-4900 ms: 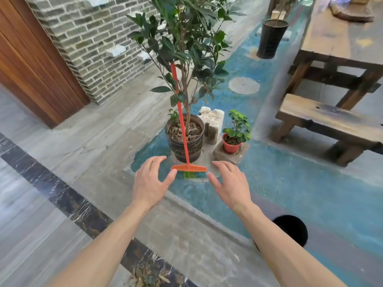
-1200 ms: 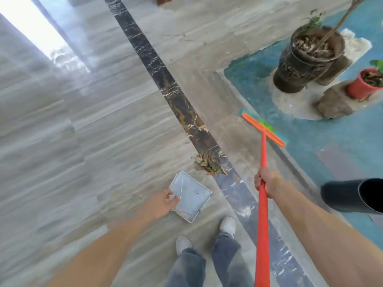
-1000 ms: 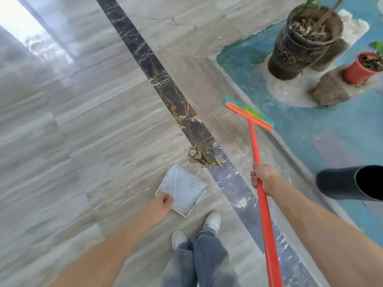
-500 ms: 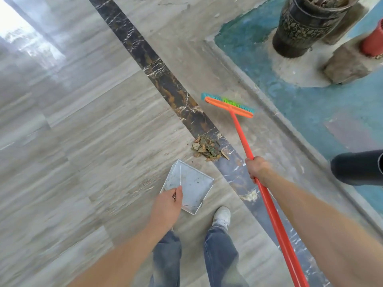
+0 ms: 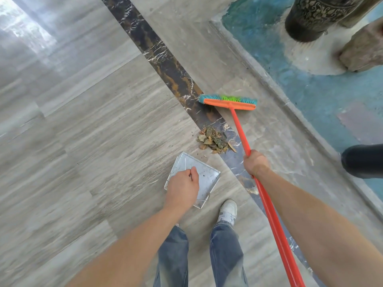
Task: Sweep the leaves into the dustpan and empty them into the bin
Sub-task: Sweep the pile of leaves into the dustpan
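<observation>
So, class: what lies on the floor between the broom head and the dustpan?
In the head view, the leaf pile lies between broom head and dustpan.

Soft, even daylight fills the scene. A bright glare patch (image 5: 24,34) washes out the polished floor (image 5: 93,131) at upper left. Shadows are faint. Wide-angle distortion bends the dark marble strip (image 5: 165,65) and stretches the forearms; the floor's left side looks smeared.
</observation>
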Demonstrator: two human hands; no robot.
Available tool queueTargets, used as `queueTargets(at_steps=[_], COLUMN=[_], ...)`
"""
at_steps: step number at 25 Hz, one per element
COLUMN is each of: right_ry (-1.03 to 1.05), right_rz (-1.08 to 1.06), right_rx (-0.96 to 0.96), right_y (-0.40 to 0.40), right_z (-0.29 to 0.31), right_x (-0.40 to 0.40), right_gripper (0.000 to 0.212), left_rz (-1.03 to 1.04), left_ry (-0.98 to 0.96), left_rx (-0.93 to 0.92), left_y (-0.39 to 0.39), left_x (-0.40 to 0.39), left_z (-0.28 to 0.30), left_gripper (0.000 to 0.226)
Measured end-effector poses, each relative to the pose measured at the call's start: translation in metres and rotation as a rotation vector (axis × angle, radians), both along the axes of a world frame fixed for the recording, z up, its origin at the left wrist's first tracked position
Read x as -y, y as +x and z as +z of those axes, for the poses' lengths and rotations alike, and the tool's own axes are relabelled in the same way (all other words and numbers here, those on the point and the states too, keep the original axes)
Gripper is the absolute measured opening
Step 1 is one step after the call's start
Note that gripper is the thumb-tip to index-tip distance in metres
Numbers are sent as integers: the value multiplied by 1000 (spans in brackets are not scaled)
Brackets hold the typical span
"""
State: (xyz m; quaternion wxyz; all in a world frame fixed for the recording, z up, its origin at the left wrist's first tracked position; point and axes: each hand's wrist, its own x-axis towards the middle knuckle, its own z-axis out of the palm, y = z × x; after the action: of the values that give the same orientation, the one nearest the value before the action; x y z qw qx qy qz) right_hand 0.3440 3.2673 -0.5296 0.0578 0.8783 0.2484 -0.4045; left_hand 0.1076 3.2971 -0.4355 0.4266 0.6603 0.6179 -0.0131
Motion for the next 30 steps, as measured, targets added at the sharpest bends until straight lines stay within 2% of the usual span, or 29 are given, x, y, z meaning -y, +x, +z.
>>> queueTargets(at_steps=[6,13,16,18,19,22,24,30], right_ry=[-34,-42,-47,-152,-167,-174,-197,-217], right_rz=[5,-15,-25,80,34,207,244,208], right_rx=[-28,-118,-161,-191,-207,-240,-279,-487], right_y=[-3,-29,-42,-51,-56,-66,-71,-75], right_z=[0,5,20,36,45,69,83,117], right_x=[2,61,92,111,118,136,149,184], right_gripper=[32,30,34,35,34,32,26,34], left_rz=[-59,-32,-63,-82,-84,-82,-91,-62], left_ry=[4,5,16,40,42,24,15,-12], left_rx=[-21,36,4,-8,-10,-14,-13,-28], left_y=[34,69,71,66,62,51,46,42], left_x=[-20,-58,-50,-48,-48,-46,-39,-37], left_z=[6,13,12,12,13,14,16,16], left_gripper=[56,57,56,56,56,57,58,57])
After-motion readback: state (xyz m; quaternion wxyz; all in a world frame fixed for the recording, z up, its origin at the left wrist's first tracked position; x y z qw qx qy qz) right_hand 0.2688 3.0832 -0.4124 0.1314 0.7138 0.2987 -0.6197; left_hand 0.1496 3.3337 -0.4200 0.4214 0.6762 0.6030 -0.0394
